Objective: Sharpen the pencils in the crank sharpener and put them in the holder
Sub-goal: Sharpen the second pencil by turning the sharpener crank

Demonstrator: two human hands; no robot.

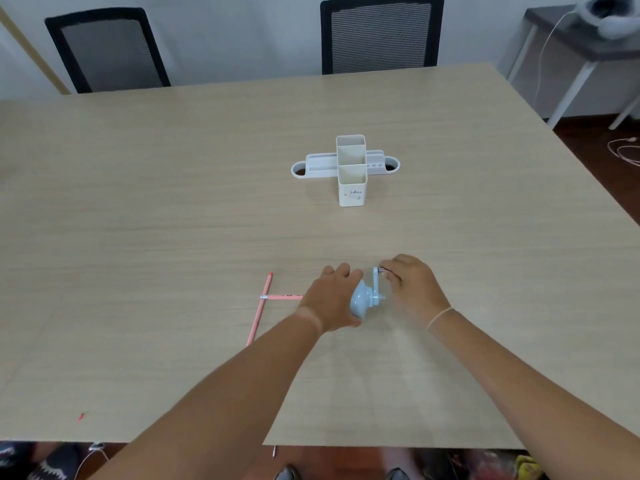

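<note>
A light blue crank sharpener (363, 299) sits on the wooden table near the front middle. My left hand (332, 299) is clamped over its body from the left. My right hand (412, 289) pinches the knob of the crank handle (377, 276), which points up. One pink pencil (282, 297) lies level and runs under my left hand toward the sharpener. A second pink pencil (259, 310) lies loose on the table, crossing the first one's far end. The white pencil holder (350, 168) stands farther back in the middle of the table, with nothing visible in its compartments.
Two black mesh chairs (379, 34) stand behind the table's far edge. A grey side table with a cable is at the back right. A small red scrap (81, 416) lies near the table's front left. Shoes and floor show below the front edge (381, 446).
</note>
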